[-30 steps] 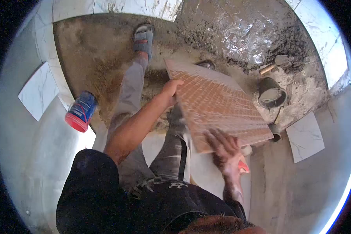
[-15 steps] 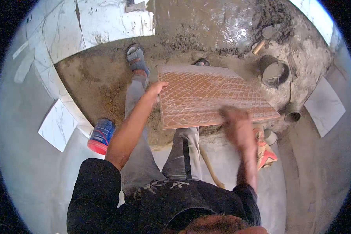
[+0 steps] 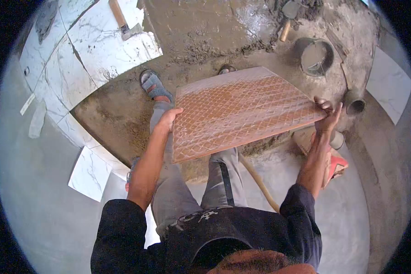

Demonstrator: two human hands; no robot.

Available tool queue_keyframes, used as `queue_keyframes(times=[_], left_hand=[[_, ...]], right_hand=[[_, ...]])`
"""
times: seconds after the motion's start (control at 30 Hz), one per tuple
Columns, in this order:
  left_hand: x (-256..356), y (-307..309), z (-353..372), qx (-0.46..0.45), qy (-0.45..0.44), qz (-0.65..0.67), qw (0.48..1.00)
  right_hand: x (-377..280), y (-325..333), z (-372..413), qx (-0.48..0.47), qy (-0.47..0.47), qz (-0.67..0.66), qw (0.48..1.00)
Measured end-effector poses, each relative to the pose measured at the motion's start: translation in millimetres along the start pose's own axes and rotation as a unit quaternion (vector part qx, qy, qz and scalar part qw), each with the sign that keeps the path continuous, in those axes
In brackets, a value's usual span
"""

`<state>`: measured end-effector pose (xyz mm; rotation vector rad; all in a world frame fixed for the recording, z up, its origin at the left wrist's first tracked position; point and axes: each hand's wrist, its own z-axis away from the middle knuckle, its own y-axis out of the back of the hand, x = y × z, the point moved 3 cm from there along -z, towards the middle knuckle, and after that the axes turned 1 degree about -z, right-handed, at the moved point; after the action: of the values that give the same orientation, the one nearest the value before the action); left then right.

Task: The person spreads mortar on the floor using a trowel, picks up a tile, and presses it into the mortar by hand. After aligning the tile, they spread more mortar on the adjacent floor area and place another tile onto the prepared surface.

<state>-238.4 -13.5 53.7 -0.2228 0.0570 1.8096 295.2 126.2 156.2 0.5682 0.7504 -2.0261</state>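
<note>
Here the left hand (image 3: 168, 119) and right hand (image 3: 326, 115) clasp opposite edges of a square reddish-brown ceramic tile (image 3: 239, 112), its ridged diamond-patterned back upward, mid-frame above gritty wet mortar (image 3: 205, 32).

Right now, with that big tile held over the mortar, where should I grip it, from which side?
Take the tile by its two opposite side edges, coming in from left and right, as the left hand and right hand do. It is wide, thin and flat, nearly level, ribbed back up, so a one-sided grip would likely let it tip.
</note>
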Motion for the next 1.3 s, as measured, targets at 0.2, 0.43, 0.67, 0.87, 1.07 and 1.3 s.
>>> queue_keyframes(times=[0.2, 0.43, 0.67, 0.87, 1.07, 1.3], left_hand=[[-18, 62, -49, 0.044, -0.007, -0.146, 0.988], [3, 93, -15, 0.031, -0.038, -0.368, 0.929], [29, 79, 21, 0.094, -0.069, -0.522, 0.845], [29, 111, 15, 0.123, -0.064, -0.606, 0.783], [63, 0, 115, 0.031, -0.133, -0.566, 0.813], [69, -104, 238, 0.012, -0.439, -0.621, 0.650]], right_hand=[[9, -62, 45, 0.268, 0.112, -0.014, 0.957], [34, -114, 92, 0.370, 0.138, -0.005, 0.919], [44, -138, 114, 0.332, 0.203, 0.024, 0.921], [45, -188, 132, 0.224, 0.271, 0.103, 0.930], [30, -249, 129, 0.066, 0.316, 0.238, 0.916], [25, -300, 118, 0.058, 0.323, 0.292, 0.898]])
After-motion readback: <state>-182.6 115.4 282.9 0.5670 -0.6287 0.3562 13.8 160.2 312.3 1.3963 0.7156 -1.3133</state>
